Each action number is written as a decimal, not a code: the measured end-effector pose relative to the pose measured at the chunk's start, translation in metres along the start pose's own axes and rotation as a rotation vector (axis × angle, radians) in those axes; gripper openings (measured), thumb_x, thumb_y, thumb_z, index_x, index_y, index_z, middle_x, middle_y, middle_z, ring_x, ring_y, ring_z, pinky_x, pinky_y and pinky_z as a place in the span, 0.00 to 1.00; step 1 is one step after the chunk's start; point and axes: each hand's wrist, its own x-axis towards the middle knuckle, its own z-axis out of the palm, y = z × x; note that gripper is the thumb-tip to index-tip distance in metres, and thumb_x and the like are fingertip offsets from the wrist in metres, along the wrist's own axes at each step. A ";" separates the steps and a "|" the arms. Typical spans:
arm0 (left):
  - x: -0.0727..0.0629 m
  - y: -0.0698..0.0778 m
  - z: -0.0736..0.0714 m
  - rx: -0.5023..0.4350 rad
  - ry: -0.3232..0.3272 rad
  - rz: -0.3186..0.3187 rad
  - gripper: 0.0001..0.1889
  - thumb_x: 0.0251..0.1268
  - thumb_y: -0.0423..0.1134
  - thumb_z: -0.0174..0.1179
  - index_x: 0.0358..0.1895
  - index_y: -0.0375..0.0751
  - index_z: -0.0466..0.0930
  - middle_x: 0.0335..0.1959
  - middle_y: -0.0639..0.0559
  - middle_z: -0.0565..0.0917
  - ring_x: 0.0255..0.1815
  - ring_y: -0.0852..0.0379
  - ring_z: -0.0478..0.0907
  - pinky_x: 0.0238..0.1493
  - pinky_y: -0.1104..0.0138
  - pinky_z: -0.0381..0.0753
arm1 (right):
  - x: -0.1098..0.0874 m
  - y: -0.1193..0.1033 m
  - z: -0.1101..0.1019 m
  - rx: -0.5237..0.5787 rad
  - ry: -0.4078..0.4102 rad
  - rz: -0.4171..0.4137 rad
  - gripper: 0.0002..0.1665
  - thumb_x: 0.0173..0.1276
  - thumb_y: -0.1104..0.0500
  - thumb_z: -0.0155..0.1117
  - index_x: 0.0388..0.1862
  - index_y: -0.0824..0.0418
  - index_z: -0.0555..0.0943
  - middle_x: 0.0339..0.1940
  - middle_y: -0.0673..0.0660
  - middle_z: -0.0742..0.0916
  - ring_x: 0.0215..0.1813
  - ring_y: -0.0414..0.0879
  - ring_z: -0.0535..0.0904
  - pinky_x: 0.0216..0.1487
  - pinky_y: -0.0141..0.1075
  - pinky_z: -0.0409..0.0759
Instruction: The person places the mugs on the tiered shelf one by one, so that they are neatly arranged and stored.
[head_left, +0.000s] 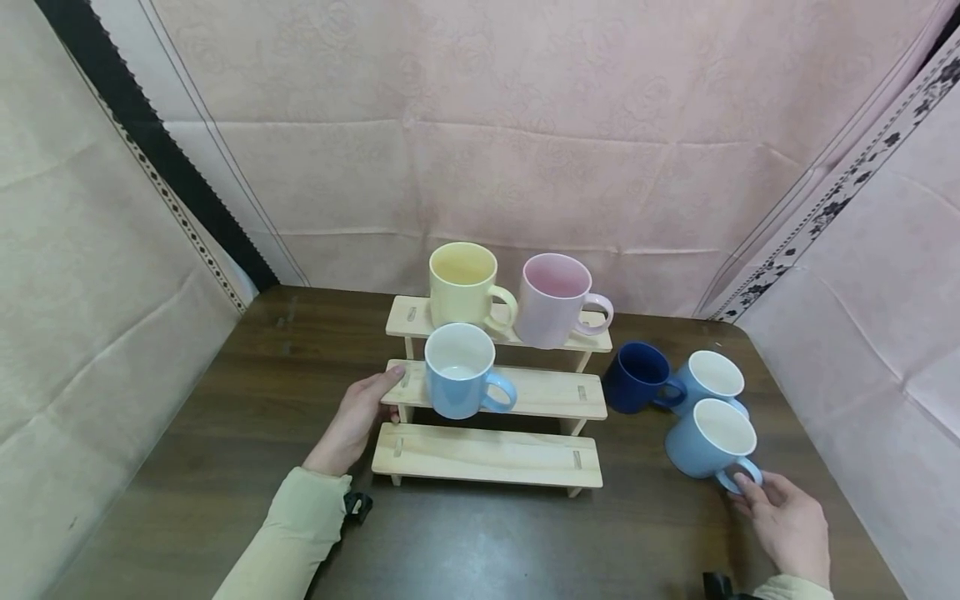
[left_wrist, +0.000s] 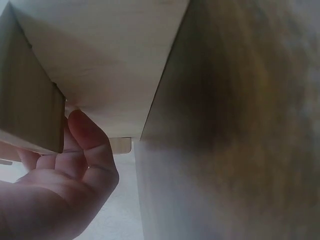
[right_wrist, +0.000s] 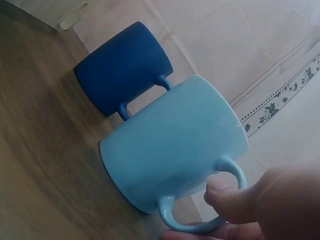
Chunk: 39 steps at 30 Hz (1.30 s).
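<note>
My right hand [head_left: 791, 521] pinches the handle of a light blue mug [head_left: 701, 442] at the right of the table. Whether that mug's base touches the table, I cannot tell. In the right wrist view the thumb [right_wrist: 232, 200] passes over the handle. With the thumb on top and fingers underneath, my left hand [head_left: 360, 417] grips the left end of the middle step of a three-step wooden stand [head_left: 487, 454]. The left wrist view shows its fingers [left_wrist: 95, 137] curled at the stand's side board. Another light blue mug [head_left: 459, 383] stands on that middle step.
On the top step stand a yellow mug [head_left: 457, 287] and a pink mug [head_left: 547, 304]. A dark blue mug [head_left: 630, 379] and a light blue mug [head_left: 712, 375] stand close behind the held one. Pale cloth [head_left: 525, 167] hangs behind the wooden table [head_left: 300, 358] and along both sides.
</note>
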 end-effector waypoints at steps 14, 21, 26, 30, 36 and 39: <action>0.001 0.001 0.000 0.001 -0.004 -0.008 0.29 0.67 0.61 0.55 0.47 0.34 0.76 0.27 0.52 0.75 0.29 0.53 0.70 0.33 0.65 0.73 | -0.004 -0.003 0.006 0.062 0.005 0.027 0.28 0.72 0.45 0.59 0.54 0.69 0.79 0.36 0.61 0.89 0.28 0.39 0.86 0.29 0.17 0.69; 0.001 0.001 0.000 -0.003 -0.001 -0.006 0.29 0.68 0.61 0.55 0.46 0.34 0.76 0.26 0.52 0.75 0.28 0.53 0.70 0.32 0.66 0.73 | -0.009 -0.011 0.009 0.082 0.010 0.025 0.27 0.72 0.46 0.60 0.55 0.68 0.79 0.36 0.60 0.89 0.29 0.37 0.86 0.30 0.17 0.69; 0.000 0.000 0.000 0.006 0.002 -0.007 0.29 0.67 0.62 0.55 0.46 0.35 0.77 0.26 0.51 0.75 0.29 0.53 0.70 0.35 0.64 0.72 | -0.015 -0.018 0.007 0.108 0.006 0.022 0.29 0.71 0.44 0.60 0.55 0.69 0.78 0.36 0.60 0.89 0.29 0.37 0.86 0.30 0.16 0.69; 0.000 0.000 0.000 0.016 -0.001 -0.002 0.29 0.67 0.62 0.54 0.47 0.34 0.76 0.27 0.51 0.75 0.30 0.53 0.70 0.39 0.62 0.71 | -0.020 -0.024 0.003 0.116 0.024 0.032 0.29 0.71 0.44 0.61 0.55 0.68 0.79 0.37 0.61 0.89 0.28 0.35 0.85 0.29 0.16 0.68; 0.000 0.001 0.000 0.015 -0.004 -0.007 0.30 0.67 0.63 0.54 0.48 0.34 0.76 0.27 0.52 0.75 0.28 0.54 0.70 0.37 0.63 0.72 | -0.030 -0.035 -0.002 0.201 0.058 0.021 0.29 0.70 0.46 0.62 0.55 0.69 0.78 0.36 0.60 0.89 0.28 0.35 0.85 0.30 0.16 0.73; 0.000 0.001 0.000 0.010 0.001 -0.013 0.30 0.67 0.63 0.55 0.48 0.34 0.76 0.27 0.51 0.75 0.28 0.54 0.70 0.36 0.64 0.72 | -0.033 -0.041 -0.005 0.256 0.069 0.028 0.28 0.69 0.47 0.64 0.55 0.70 0.78 0.34 0.57 0.89 0.28 0.37 0.86 0.31 0.20 0.77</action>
